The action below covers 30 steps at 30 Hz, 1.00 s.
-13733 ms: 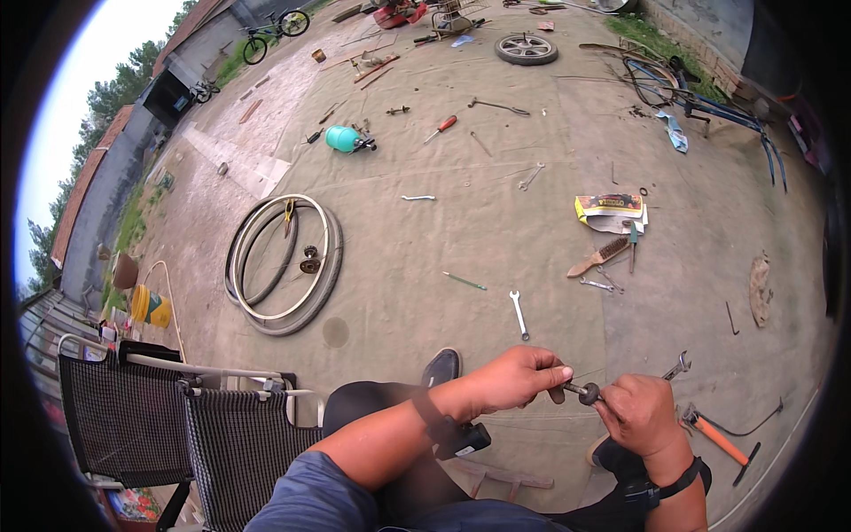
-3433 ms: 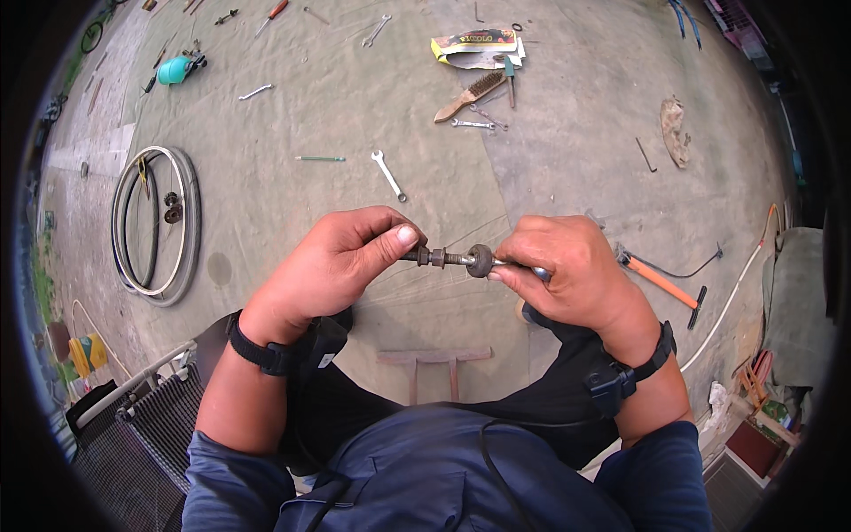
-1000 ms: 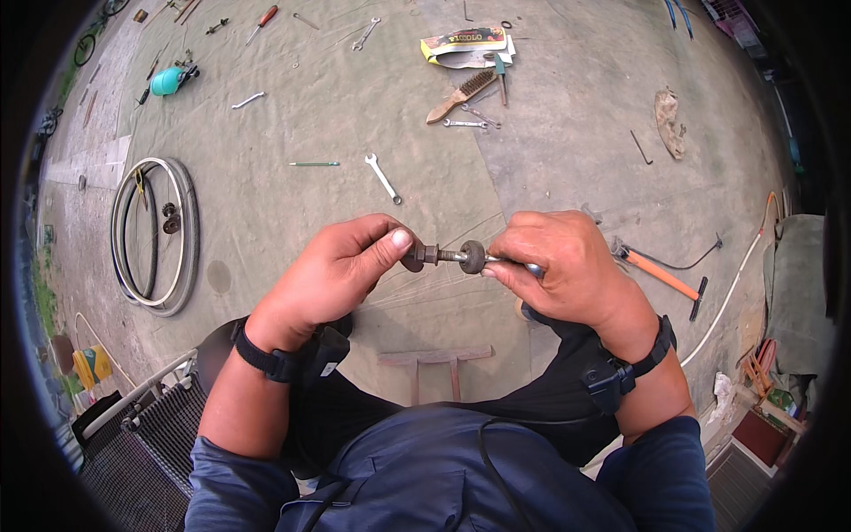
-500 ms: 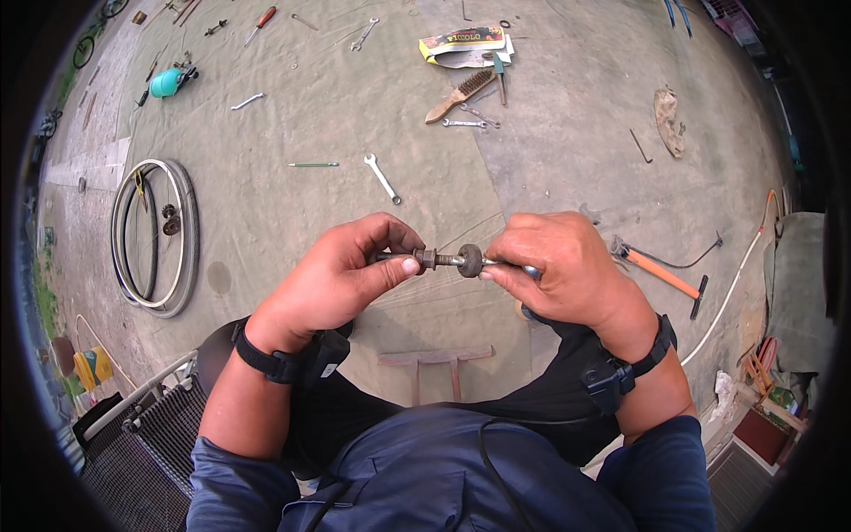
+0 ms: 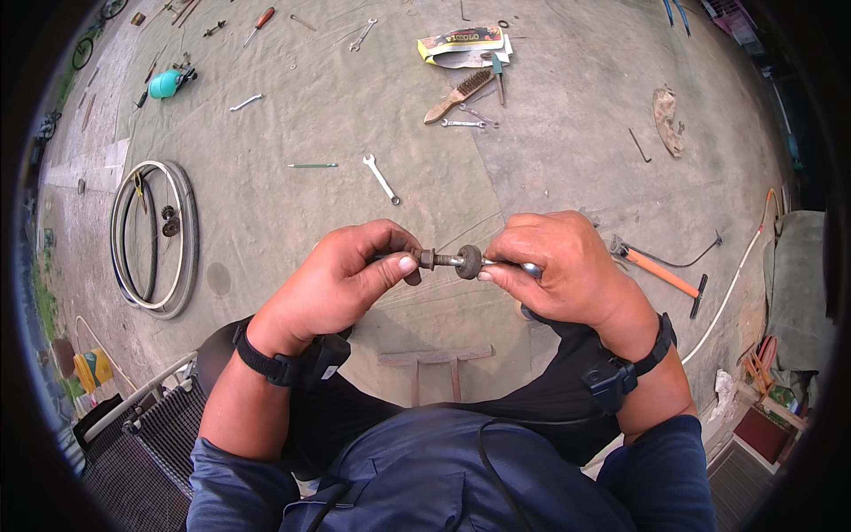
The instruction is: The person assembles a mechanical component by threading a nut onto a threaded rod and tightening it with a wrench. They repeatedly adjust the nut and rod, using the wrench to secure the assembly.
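A greasy bicycle wheel axle (image 5: 447, 261) lies roughly level between my hands, over my knees. My left hand (image 5: 359, 266) pinches its left end between thumb and fingers, by a rusty nut (image 5: 426, 259). A dark round bearing piece (image 5: 469, 262) sits on the axle right of the bare thread. Just beyond it, my right hand (image 5: 554, 266) is closed on the other end, thumb and index finger pressed close to the round piece. A shiny metal end (image 5: 531, 269) shows beside the right thumb; its kind is partly hidden by the fingers.
Ahead on the cloth lie a wrench (image 5: 381, 179), a pencil (image 5: 313, 165) and a wire brush (image 5: 460, 96). Bicycle tires (image 5: 191, 239) are stacked at left. An orange-handled hammer-like tool (image 5: 660, 271) rests at right. A small wooden stand (image 5: 435, 355) is between my legs.
My left hand has shifted slightly, its fingers turning a little lower around the axle end by the nut. My right hand stays nearly still.
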Motion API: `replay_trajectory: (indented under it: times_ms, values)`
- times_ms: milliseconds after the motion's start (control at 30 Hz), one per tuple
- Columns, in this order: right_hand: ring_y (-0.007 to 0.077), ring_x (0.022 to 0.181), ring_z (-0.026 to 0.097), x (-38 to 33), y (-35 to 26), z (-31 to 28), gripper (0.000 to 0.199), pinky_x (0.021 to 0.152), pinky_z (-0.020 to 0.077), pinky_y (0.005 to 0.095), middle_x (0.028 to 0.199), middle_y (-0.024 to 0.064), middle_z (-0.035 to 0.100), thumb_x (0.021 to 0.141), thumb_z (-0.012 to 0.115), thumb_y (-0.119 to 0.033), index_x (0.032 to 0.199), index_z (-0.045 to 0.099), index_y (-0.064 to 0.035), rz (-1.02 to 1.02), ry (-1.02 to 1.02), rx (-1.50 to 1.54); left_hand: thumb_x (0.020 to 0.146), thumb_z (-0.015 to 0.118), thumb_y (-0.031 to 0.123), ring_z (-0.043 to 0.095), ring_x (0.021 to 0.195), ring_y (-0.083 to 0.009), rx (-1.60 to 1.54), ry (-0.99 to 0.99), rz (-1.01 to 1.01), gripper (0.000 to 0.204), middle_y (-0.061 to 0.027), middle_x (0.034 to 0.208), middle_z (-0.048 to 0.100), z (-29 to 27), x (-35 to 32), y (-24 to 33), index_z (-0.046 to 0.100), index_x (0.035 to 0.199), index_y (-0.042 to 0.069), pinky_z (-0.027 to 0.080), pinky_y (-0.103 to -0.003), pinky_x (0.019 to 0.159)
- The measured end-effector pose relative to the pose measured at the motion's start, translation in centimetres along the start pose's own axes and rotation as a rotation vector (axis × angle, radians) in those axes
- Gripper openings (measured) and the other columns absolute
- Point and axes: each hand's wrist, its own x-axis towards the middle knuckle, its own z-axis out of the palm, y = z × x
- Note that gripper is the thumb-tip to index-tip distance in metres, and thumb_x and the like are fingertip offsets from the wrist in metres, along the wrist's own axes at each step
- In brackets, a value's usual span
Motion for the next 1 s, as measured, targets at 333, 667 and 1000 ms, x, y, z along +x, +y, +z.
replay_trajectory:
  times_ms: [333, 667, 1000]
  values:
    - [0.0262, 0.059, 0.058, 0.2, 0.2, 0.1, 0.013, 0.053, 0.0430, 0.0368, 0.068, 0.0079, 0.061, 0.079, 0.081, -0.011, 0.083, 0.070, -0.0054, -0.006, 0.055, 0.098, 0.106, 0.058, 0.028, 0.054, 0.072, -0.0075, -0.184, 0.288, -0.132, 0.034, -0.0052, 0.096, 0.069, -0.9, 0.3, 0.4, 0.063, 0.120, -0.002, 0.045, -0.023, 0.066]
    - [0.0256, 0.064, 0.062, 0.0, 0.3, -0.5, 0.012, 0.058, 0.0462, 0.0352, 0.073, 0.0096, 0.064, 0.080, 0.079, -0.008, 0.084, 0.068, -0.0032, 0.086, 0.095, 0.192, 0.090, 0.047, -0.008, 0.065, 0.117, -0.0286, -0.685, 0.439, -0.174, 0.035, -0.0202, 0.128, 0.061, -0.9, 1.1, -0.8, 0.056, 0.123, -0.008, 0.054, -0.032, 0.085]
    - [0.0285, 0.066, 0.064, 0.1, 0.5, -0.8, 0.016, 0.060, 0.0502, 0.0375, 0.074, 0.0095, 0.066, 0.079, 0.081, -0.011, 0.083, 0.067, -0.0044, 0.129, 0.117, 0.164, 0.103, 0.048, -0.001, 0.068, 0.114, -0.0263, -0.785, 0.265, -0.082, 0.033, -0.0227, 0.132, 0.062, -1.1, 0.6, -0.3, 0.051, 0.134, -0.010, 0.058, -0.034, 0.098]
